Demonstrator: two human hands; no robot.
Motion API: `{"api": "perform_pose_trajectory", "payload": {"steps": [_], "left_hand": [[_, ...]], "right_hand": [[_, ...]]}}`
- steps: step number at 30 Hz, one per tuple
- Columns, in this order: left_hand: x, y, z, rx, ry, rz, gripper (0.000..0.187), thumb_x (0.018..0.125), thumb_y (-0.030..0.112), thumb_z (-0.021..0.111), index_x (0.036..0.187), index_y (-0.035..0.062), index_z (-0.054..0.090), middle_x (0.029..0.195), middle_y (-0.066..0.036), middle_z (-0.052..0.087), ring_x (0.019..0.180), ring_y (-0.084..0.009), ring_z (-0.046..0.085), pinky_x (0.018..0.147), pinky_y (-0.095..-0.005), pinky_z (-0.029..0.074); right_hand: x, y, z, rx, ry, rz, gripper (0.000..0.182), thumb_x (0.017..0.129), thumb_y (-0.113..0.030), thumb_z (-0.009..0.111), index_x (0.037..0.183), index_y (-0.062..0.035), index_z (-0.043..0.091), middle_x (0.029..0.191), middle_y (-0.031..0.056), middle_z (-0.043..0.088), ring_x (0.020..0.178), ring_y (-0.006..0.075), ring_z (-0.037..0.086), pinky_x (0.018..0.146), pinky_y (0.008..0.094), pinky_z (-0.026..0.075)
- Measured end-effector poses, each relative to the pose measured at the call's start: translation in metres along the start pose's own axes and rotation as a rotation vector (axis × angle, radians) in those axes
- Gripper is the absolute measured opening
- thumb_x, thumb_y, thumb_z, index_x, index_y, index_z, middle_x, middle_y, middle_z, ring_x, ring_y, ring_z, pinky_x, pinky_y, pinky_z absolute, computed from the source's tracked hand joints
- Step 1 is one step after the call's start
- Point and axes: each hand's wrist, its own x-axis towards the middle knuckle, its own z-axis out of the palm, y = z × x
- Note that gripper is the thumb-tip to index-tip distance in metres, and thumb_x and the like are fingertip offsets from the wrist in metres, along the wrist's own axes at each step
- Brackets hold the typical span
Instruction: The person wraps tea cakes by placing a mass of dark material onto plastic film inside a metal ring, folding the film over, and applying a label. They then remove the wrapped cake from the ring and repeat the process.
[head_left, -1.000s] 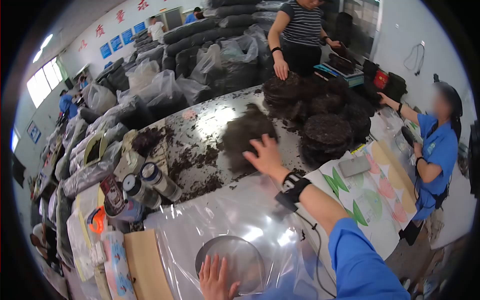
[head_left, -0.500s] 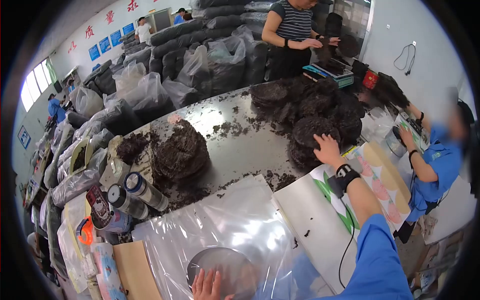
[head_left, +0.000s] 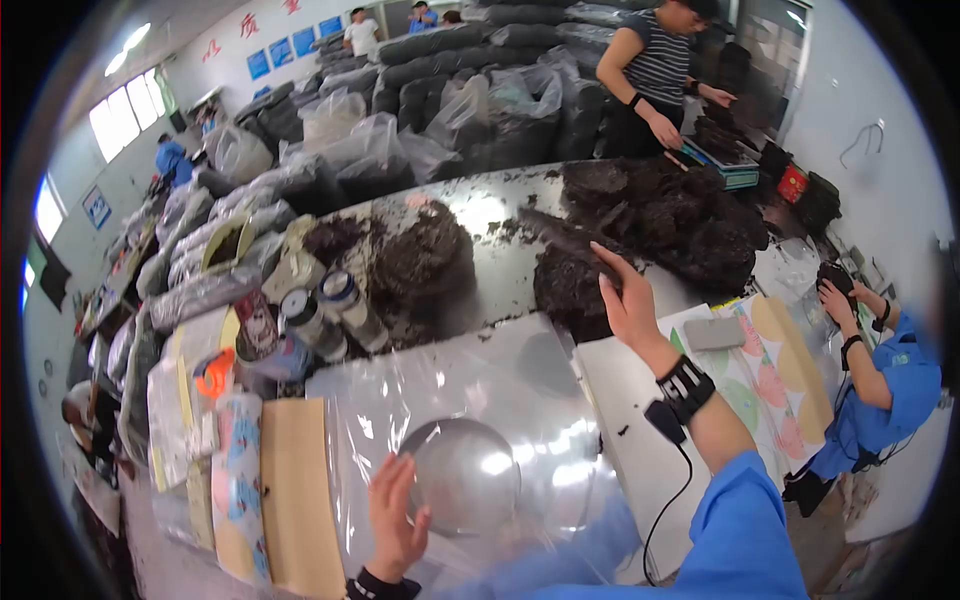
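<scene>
Holding a dark disc (head_left: pixel 568 237) toward the table's (head_left: pixel 502 288) right edge, the right hand (head_left: pixel 632 305) should be supporting its rim evenly.

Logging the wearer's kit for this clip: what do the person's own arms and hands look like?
The right hand and left hand are gloveless. On the right: a blue sleeve, a black wristband with white markings, a dark module and a black cable. On the left: a black band with pale markings.
</scene>
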Motion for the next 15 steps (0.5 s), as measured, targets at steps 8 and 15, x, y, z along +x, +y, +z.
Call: {"api": "perform_pose_trajectory", "payload": {"steps": [8, 15], "left_hand": [[0.01, 0.019, -0.015, 0.164, -0.059, -0.1, 0.064, 0.084, 0.024, 0.075, 0.137, -0.0037, 0.053, 0.133, -0.021, 0.057, 0.119, -0.0407, 0.056, 0.1, -0.045, 0.047], [0.015, -0.015, -0.01, 0.33, -0.467, -0.089, 0.124, 0.052, 0.049, 0.092, 0.143, -0.0134, 0.034, 0.125, -0.024, 0.055, 0.111, -0.0398, 0.06, 0.094, -0.0415, 0.052]], "right_hand": [[-0.178, -0.153, 0.075, 1.56, -0.366, 1.289, 0.039, 0.096, -0.019, 0.061, 0.127, 0.0035, 0.058, 0.122, 0.0099, 0.066, 0.109, 0.0213, 0.063, 0.097, 0.0375, 0.049], [-0.133, -0.169, 0.034, -0.087, -0.484, -0.269, 0.104, 0.069, -0.038, 0.089, 0.143, 0.0113, 0.035, 0.111, 0.0191, 0.059, 0.086, 0.0313, 0.068, 0.076, 0.0378, 0.057]]}}
